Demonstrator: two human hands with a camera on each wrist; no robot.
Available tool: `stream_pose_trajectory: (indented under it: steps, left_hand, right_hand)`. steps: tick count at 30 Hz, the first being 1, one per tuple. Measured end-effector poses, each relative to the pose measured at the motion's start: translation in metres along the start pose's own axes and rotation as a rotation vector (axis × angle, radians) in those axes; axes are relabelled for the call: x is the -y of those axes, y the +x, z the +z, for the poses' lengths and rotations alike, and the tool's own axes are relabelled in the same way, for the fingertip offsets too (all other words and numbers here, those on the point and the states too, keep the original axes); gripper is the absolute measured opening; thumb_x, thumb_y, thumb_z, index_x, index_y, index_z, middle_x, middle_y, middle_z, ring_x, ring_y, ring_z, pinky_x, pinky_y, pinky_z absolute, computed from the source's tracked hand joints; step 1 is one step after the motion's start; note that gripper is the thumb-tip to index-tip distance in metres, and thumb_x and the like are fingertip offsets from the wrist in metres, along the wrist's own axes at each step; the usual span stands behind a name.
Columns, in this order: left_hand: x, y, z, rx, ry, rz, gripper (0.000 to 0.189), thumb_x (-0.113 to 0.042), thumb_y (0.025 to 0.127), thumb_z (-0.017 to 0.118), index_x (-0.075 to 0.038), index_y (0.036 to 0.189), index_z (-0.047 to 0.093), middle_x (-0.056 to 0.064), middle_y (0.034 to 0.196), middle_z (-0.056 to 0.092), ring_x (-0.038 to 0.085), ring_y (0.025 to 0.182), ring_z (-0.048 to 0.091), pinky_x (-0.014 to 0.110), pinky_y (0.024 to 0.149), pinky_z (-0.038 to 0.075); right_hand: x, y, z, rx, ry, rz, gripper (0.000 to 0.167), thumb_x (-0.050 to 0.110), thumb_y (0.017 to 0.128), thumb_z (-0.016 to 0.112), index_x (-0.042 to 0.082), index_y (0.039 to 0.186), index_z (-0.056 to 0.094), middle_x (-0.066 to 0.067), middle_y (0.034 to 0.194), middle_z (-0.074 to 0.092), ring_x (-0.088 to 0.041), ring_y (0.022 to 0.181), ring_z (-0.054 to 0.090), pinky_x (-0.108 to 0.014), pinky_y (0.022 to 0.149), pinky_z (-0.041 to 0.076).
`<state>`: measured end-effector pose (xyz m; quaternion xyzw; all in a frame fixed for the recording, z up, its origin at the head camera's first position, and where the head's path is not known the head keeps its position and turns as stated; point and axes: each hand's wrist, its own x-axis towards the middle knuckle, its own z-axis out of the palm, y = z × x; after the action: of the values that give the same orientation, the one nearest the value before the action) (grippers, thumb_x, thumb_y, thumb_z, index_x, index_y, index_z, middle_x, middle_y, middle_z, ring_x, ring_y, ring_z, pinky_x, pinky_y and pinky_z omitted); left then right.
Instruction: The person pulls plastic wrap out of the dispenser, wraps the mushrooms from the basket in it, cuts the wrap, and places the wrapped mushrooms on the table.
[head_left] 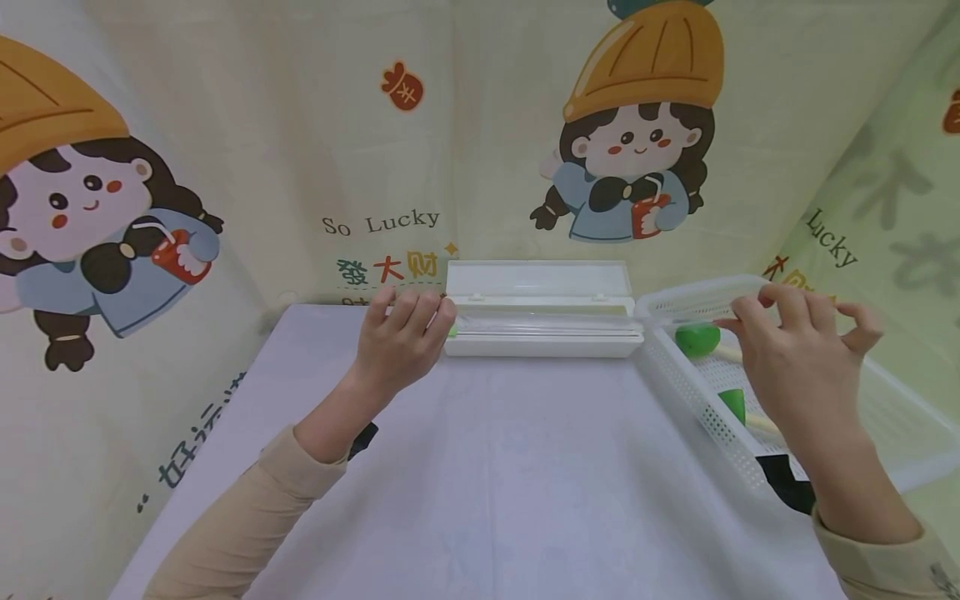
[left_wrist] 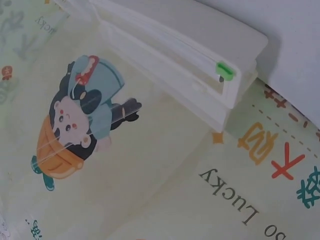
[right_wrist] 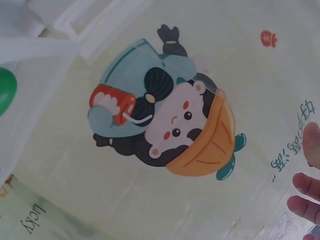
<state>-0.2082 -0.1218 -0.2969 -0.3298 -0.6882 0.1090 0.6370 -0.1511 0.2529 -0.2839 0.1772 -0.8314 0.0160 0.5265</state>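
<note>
A long white cling film dispenser (head_left: 543,346) stands at the back of the table with its lid raised, a clear roll of cling film (head_left: 525,322) inside. At its left end, my left hand (head_left: 401,337) bends its fingers in a pinch beside the green slider (left_wrist: 225,71). My right hand (head_left: 806,367) is raised over the white basket, thumb and forefinger drawn together in a pinch. Faint shiny streaks of clear film cross the printed figure in both wrist views, as of a sheet stretched between the hands. Fingers (right_wrist: 302,185) of the right hand show at the right wrist view's edge.
The white perforated basket (head_left: 701,408) stands right of the dispenser. In it lie a rounded green item (head_left: 697,340) and a second green item (head_left: 733,404), with pale sticks by them. Behind hangs a printed curtain (head_left: 495,150); a pale cloth (head_left: 510,483) covers the table.
</note>
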Motion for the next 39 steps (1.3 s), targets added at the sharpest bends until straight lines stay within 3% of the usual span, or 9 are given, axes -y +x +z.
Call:
stream_pose_trajectory:
  steps: [8, 12, 16, 22, 32, 39]
  left_hand:
    - [-0.002, 0.007, -0.006, -0.020, -0.043, -0.052, 0.012, -0.005, 0.080, 0.053, -0.006, 0.090, 0.046, 0.006, 0.080, 0.046, 0.021, 0.070, 0.041, 0.035, 0.068, 0.033]
    - [-0.005, -0.001, 0.001, 0.034, -0.082, -0.076, 0.008, -0.005, 0.084, 0.049, -0.006, 0.091, 0.046, 0.007, 0.082, 0.046, 0.023, 0.072, 0.042, 0.036, 0.068, 0.034]
    - [-0.011, -0.013, 0.006, 0.055, -0.110, -0.050, 0.005, -0.007, 0.086, 0.048, -0.004, 0.090, 0.047, 0.008, 0.082, 0.044, 0.023, 0.071, 0.042, 0.036, 0.068, 0.034]
    - [-0.017, -0.017, 0.005, 0.064, -0.124, -0.044, 0.009, -0.008, 0.085, 0.052, -0.005, 0.090, 0.046, 0.008, 0.082, 0.043, 0.023, 0.071, 0.040, 0.037, 0.068, 0.033]
    - [-0.034, -0.029, -0.011, 0.086, -0.132, 0.005, 0.009, -0.013, 0.089, 0.043, -0.006, 0.089, 0.049, 0.007, 0.080, 0.048, 0.021, 0.070, 0.042, 0.035, 0.066, 0.034]
    - [-0.056, -0.046, -0.023, 0.106, -0.190, 0.027, 0.011, -0.015, 0.090, 0.042, -0.008, 0.087, 0.051, 0.005, 0.078, 0.048, 0.020, 0.069, 0.043, 0.033, 0.066, 0.036]
  right_hand:
    - [-0.001, 0.002, -0.004, -0.061, 0.024, 0.028, 0.028, 0.024, 0.095, 0.046, 0.001, 0.080, 0.049, -0.022, 0.090, 0.050, -0.044, 0.081, 0.041, -0.059, 0.088, 0.016]
    - [-0.002, -0.003, 0.005, 0.002, 0.054, -0.015, 0.032, 0.027, 0.098, 0.039, 0.001, 0.084, 0.051, -0.021, 0.090, 0.049, -0.043, 0.080, 0.041, -0.060, 0.084, 0.017]
    - [-0.003, -0.012, 0.014, 0.081, 0.085, -0.037, 0.037, 0.030, 0.100, 0.032, 0.002, 0.087, 0.053, -0.021, 0.089, 0.048, -0.041, 0.080, 0.042, -0.061, 0.082, 0.017]
    - [-0.008, -0.017, 0.015, 0.098, 0.093, -0.021, 0.039, 0.032, 0.100, 0.031, 0.003, 0.088, 0.054, -0.020, 0.090, 0.049, -0.040, 0.079, 0.041, -0.060, 0.084, 0.017]
    - [-0.007, -0.038, 0.003, 0.160, 0.091, -0.003, 0.047, 0.041, 0.098, 0.029, 0.002, 0.083, 0.052, -0.019, 0.089, 0.049, -0.039, 0.079, 0.042, -0.061, 0.081, 0.018]
    - [-0.005, -0.062, 0.001, 0.124, 0.108, 0.013, 0.044, 0.042, 0.096, 0.035, 0.004, 0.082, 0.054, -0.017, 0.084, 0.050, -0.037, 0.075, 0.045, -0.059, 0.077, 0.020]
